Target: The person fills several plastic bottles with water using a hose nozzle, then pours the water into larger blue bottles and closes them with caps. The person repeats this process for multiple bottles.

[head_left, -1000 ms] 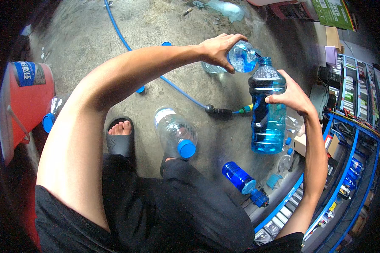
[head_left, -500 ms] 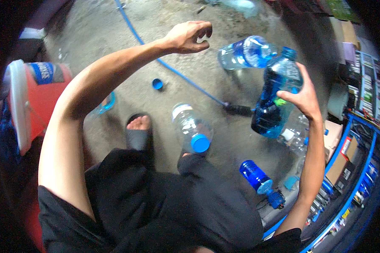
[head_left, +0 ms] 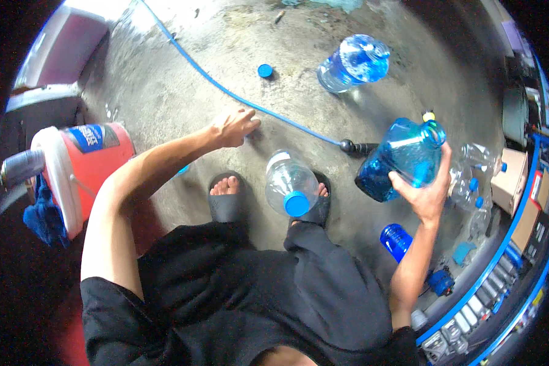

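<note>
My right hand (head_left: 426,194) grips a large clear blue bottle (head_left: 404,155) by its side. The bottle is uncapped and tilted, its mouth toward the upper right, with darker blue liquid low inside. My left hand (head_left: 235,127) hovers over the floor near a blue hose, its fingers loosely curled and nothing visible in them. Between that hand and the held bottle, a clear bottle with a blue cap (head_left: 291,186) stands by my feet. Farther off on the concrete stand a labelled bottle of blue liquid (head_left: 355,63) and a loose blue cap (head_left: 265,71).
A blue hose (head_left: 226,91) crosses the floor to a black handle (head_left: 365,147). At left is a red bucket (head_left: 107,152) with a white lid. Several clear bottles (head_left: 470,189), a dark blue container (head_left: 398,241) and a blue-edged shelf (head_left: 488,268) lie along the right.
My left hand has drawn back toward me, away from the far labelled bottle. The bottle in my right hand has tipped from nearly upright to a slant. My view has shifted.
</note>
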### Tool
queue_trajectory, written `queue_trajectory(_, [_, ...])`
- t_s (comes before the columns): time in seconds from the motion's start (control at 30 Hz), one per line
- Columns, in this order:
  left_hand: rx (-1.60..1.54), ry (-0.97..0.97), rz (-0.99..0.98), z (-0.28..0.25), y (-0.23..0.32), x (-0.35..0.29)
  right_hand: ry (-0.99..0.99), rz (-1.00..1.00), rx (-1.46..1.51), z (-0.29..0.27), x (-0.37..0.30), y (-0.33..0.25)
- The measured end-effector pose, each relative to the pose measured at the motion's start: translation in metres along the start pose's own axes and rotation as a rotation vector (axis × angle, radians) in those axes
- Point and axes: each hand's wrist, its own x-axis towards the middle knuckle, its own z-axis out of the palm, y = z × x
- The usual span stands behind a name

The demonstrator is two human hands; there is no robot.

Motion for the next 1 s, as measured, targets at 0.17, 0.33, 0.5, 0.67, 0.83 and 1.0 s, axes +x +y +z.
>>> queue_trajectory(0.17, [-0.886, 0.13, -0.295, -0.079, 0.013, 0.045, 0.019, 0.088, 0.029, 0.017, -0.029, 0.004])
queue_trajectory(0.33, [-1.559, 0.232, 0.006, -0.169, 0.081, 0.082, -0.099, -0.004, 0.053, 0.03, -0.031, -0.006])
queue_trajectory(0.5, [-1.529, 0.129, 0.128, -0.209, 0.142, 0.101, -0.1, -0.072, -0.006, 0.032, -0.026, -0.015])
queue_trajectory(0.67, [-1.469, 0.048, 0.133, -0.203, 0.158, 0.106, -0.125, -0.044, -0.024, 0.028, -0.025, -0.016])
queue_trajectory(0.83, [-1.354, 0.063, 0.231, -0.197, 0.16, 0.112, -0.124, -0.064, -0.014, 0.028, -0.021, -0.012])
queue_trajectory(1.0, [-1.379, 0.159, 0.099, -0.182, 0.135, 0.102, -0.068, -0.089, 0.017, 0.024, -0.031, 0.002])
